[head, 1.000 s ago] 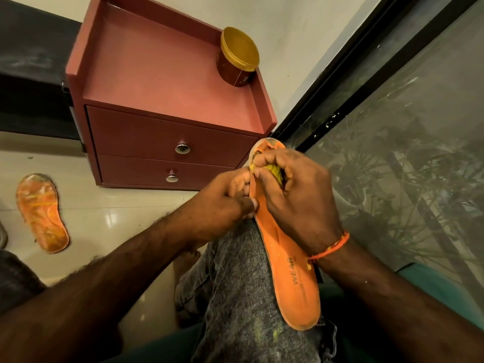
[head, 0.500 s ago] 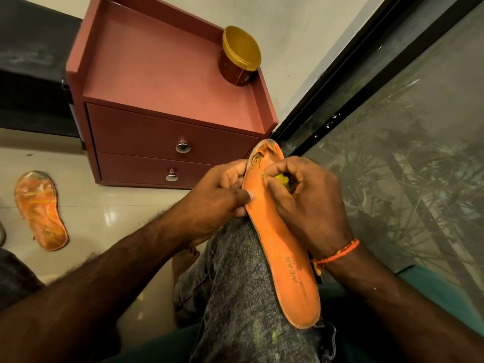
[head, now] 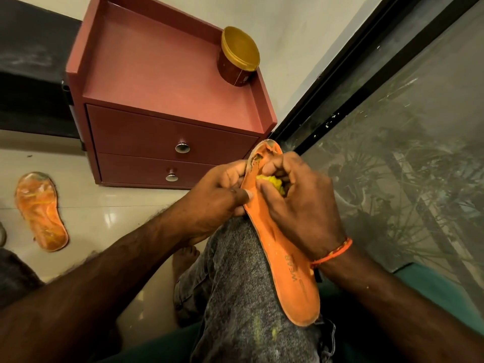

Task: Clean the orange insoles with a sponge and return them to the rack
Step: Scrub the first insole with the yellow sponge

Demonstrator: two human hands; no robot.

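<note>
Scrubbing has crept toeward: right hand (head: pixel 301 203) clutches the sponge (head: pixel 271 183), left hand (head: pixel 217 203) pinches the insole (head: pixel 288 263), second insole (head: pixel 40 210) floor-bound, racking undone.

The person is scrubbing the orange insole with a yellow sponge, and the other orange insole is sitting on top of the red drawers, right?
Not quite. The head view shows the other orange insole lying on the pale tiled floor, left of the red two-drawer cabinet. The rest holds: the right hand scrubs the orange insole on the knee with a yellow sponge.
</note>
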